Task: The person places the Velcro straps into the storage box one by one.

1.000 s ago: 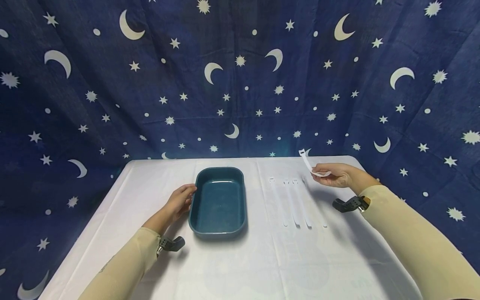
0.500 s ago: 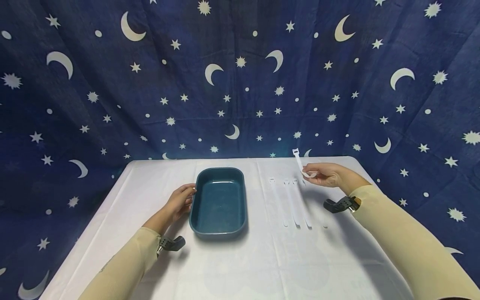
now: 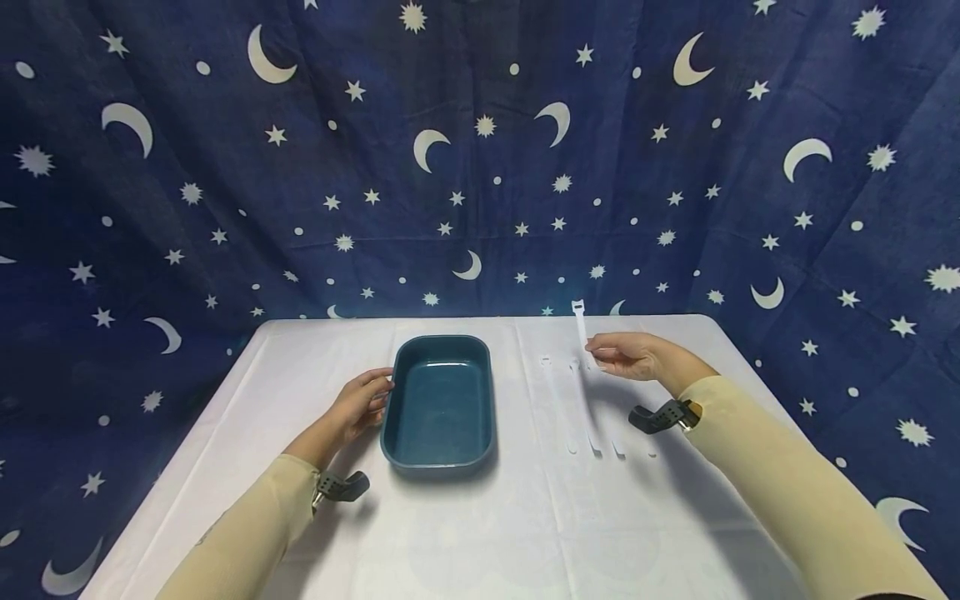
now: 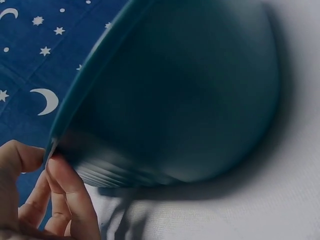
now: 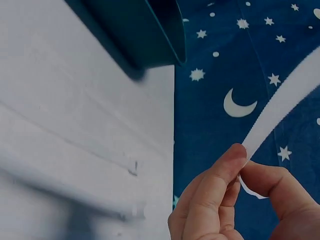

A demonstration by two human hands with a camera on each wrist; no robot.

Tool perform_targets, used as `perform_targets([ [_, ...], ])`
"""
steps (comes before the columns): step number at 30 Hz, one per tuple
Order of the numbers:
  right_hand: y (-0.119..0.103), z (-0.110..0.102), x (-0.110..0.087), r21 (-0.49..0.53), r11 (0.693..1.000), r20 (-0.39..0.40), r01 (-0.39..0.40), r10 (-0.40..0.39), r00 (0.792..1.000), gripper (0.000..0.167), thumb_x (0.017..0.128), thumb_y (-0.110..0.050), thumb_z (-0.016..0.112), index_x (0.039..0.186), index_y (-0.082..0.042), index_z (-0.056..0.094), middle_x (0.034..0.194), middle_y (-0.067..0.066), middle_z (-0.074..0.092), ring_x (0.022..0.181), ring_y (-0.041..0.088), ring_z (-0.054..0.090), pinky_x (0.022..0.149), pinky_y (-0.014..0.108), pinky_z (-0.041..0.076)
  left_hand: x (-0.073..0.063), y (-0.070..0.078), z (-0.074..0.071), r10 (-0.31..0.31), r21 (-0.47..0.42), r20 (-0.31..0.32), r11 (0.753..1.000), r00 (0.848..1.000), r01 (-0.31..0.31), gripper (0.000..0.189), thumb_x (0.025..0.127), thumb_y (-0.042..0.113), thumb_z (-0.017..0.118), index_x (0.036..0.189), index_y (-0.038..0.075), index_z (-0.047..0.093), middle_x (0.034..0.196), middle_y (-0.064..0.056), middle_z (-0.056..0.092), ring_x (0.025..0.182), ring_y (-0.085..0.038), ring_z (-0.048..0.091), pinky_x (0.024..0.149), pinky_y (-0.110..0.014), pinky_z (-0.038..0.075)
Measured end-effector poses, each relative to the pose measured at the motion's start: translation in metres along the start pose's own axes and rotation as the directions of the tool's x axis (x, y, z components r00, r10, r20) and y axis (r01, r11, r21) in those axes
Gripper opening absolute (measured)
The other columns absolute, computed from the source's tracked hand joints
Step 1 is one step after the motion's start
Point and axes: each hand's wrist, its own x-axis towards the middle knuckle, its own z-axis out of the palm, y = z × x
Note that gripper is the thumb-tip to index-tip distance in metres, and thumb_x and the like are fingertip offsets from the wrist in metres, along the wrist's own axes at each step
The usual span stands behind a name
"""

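The white strap (image 3: 581, 323) points its slotted end toward the desk's (image 3: 465, 542) far edge, long axis leaning slightly left; it sits at the right hand's (image 3: 628, 355) fingertips — pinched by thumb and fingers; the left hand (image 3: 362, 403) pinches the teal tray's (image 3: 437, 471) left rim.

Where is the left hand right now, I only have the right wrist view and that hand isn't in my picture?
Observer: The left hand is at the left side of the teal tray, pinching its rim.
Operator: Thanks. The white strip in the right hand runs off my picture. How does its far end look?
Observer: In the head view, that end has a slot in it and points upward, showing against the starry curtain.
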Motion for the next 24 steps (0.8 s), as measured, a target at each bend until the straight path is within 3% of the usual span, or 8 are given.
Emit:
perform_targets([
  [6,0.005,0.014,0.003,0.007,1.0,-0.017,0.007,-0.007,1.0,0.048,0.09,0.005,0.057,0.135,-0.005,0.041,0.095,0.007,0.06,0.074,0.01,0.062,0.072,0.017,0.06,-0.004,0.002,0.001,-0.007,0.015,-0.008,1.0,1.0,0.007,0.053,0.092,0.016,0.052,0.144,0.009,0.045,0.109,-0.004,0.063,0.077,-0.005,0.064,0.057,-0.015,0.054],
  [14,0.01,0.028,0.007,0.023,1.0,0.013,0.016,-0.016,1.0,0.029,0.091,0.006,0.054,0.117,-0.004,0.047,0.094,0.006,0.06,0.078,0.01,0.061,0.074,0.018,0.059,-0.006,0.007,-0.001,-0.01,0.019,-0.003,1.0,1.0,0.01,0.053,0.092,0.016,0.058,0.144,0.007,0.047,0.105,0.0,0.067,0.079,-0.003,0.066,0.068,-0.019,0.06],
  [19,0.013,0.039,0.007,-0.005,0.999,0.053,0.037,-0.037,0.998,0.034,0.091,0.006,0.051,0.123,-0.003,0.044,0.093,0.006,0.059,0.076,0.009,0.06,0.073,0.017,0.059,-0.007,0.012,-0.002,-0.024,0.081,0.004,0.996,1.0,0.024,0.054,0.092,0.017,0.061,0.143,0.007,0.049,0.108,-0.002,0.068,0.079,-0.003,0.067,0.072,-0.022,0.061],
  [24,0.018,0.051,0.008,-0.035,0.999,0.068,0.042,-0.04,0.997,0.045,0.092,0.006,0.052,0.135,-0.001,0.039,0.098,0.007,0.056,0.076,0.009,0.058,0.071,0.016,0.058,-0.008,0.013,-0.006,-0.037,0.089,0.034,0.995,0.999,0.034,0.056,0.091,0.015,0.062,0.144,0.005,0.047,0.116,-0.007,0.067,0.084,-0.007,0.069,0.075,-0.025,0.062],
])
